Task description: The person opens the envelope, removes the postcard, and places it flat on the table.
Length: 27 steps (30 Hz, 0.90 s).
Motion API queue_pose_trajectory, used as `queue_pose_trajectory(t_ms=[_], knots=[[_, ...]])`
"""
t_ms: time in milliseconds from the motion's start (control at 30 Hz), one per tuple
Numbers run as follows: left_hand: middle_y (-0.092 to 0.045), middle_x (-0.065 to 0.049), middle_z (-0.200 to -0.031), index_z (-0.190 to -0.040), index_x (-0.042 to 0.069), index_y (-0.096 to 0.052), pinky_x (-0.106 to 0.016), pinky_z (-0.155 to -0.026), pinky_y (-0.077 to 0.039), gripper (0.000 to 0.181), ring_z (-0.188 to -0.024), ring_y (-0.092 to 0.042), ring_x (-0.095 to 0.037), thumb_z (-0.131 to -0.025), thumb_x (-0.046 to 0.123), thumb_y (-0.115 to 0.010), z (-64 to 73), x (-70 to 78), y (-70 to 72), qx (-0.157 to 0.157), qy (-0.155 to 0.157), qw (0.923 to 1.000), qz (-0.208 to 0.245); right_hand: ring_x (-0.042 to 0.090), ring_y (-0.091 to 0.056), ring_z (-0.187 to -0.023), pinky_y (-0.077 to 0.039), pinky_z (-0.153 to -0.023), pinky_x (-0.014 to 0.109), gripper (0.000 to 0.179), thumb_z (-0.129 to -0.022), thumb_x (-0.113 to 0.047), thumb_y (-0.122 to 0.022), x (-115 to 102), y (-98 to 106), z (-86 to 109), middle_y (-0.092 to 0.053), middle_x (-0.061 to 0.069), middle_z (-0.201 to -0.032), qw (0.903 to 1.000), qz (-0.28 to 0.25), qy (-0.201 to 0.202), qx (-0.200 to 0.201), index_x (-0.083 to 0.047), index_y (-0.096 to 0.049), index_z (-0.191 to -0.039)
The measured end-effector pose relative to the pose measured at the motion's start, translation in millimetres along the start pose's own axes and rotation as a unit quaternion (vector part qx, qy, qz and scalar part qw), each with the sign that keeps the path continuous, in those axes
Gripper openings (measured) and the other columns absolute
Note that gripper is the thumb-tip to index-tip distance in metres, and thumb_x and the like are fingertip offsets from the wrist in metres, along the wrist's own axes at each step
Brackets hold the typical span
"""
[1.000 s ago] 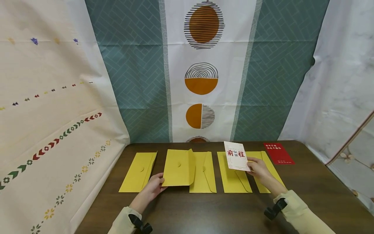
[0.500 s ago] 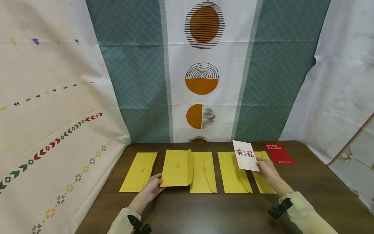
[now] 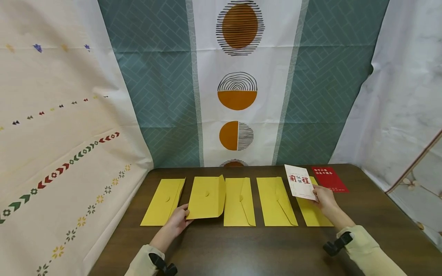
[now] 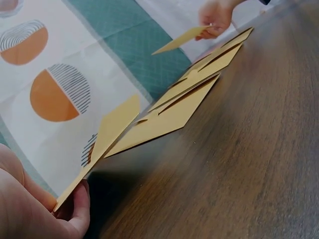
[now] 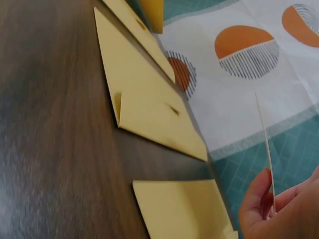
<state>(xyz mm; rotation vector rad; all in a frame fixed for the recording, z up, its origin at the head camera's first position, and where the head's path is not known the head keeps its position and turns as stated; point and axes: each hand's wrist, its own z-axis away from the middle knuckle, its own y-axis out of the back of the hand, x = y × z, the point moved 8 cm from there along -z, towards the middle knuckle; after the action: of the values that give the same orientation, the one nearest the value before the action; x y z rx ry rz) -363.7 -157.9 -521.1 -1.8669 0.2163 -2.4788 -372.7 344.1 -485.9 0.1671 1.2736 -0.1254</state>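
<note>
Landmark: the middle yellow envelope [image 3: 238, 207] lies flat on the wooden table [image 3: 241, 249].
Lifted envelope: this yellow envelope [image 3: 203, 203] is directly left of the landmark, its flap [image 3: 221, 195] folded outward on the side which faces the landmark.
Left hand: the left hand [image 3: 177, 221], left of the landmark, pinches the lifted envelope at its near left corner, between thumb and fingers.
White card: the card with red characters [image 3: 299, 182] is well to the right of the landmark, in the air over the rightmost envelope [image 3: 312, 214].
Right hand: the right hand [image 3: 326, 199] pinches the white card by its right edge; the left hand is nearer to the landmark.
Card against flap: the card's long axis points away from the person, slightly slanted, roughly parallel with the flap's fold, and the card lies left of the right fingers.
</note>
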Motion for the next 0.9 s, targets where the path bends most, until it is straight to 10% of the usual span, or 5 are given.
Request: queue_pose_trajectory(t_ms=[300, 633, 900], knots=[[-0.034, -0.032, -0.146, -0.147, -0.013, -0.018, -0.058, -0.113, -0.025, 0.051, -0.125, -0.045, -0.029, -0.097, -0.006, -0.024, -1.4, 2.0, 3.7, -0.006, 0.003, 1.0, 0.007, -0.002, -0.049, -0.079, -0.05, -0.07, 0.016, 0.055, -0.101, -0.014, -0.026, 9, 16, -8.6, -0.012, 0.022, -0.159, 0.9984, -0.048, -0.021, 0.022, 0.0, -0.013, -0.152], [-0.046, -0.028, -0.136, -0.145, -0.013, -0.026, -0.057, -0.11, -0.031, 0.05, -0.107, -0.057, -0.018, -0.096, -0.006, -0.027, 2.5, 0.4, 9.0, 0.003, -0.008, 0.9999, 0.01, -0.002, -0.052, -0.071, -0.053, -0.07, 0.017, 0.059, -0.101, -0.018, -0.033, 10, 38, -9.6, -0.037, 0.017, -0.135, 0.9934, -0.087, -0.027, 0.07, 0.002, -0.013, -0.153], [-0.059, -0.016, -0.121, -0.14, -0.014, -0.034, -0.055, -0.107, -0.036, 0.045, -0.1, -0.06, -0.014, -0.097, -0.001, -0.035, 5.0, 1.1, 12.9, 0.011, -0.013, 0.9999, 0.002, 0.002, -0.057, -0.066, -0.054, -0.068, 0.022, 0.059, -0.1, -0.021, -0.04, 15, 60, -12.9, -0.051, -0.016, -0.074, 0.9892, -0.098, -0.022, 0.107, 0.005, -0.023, -0.15]])
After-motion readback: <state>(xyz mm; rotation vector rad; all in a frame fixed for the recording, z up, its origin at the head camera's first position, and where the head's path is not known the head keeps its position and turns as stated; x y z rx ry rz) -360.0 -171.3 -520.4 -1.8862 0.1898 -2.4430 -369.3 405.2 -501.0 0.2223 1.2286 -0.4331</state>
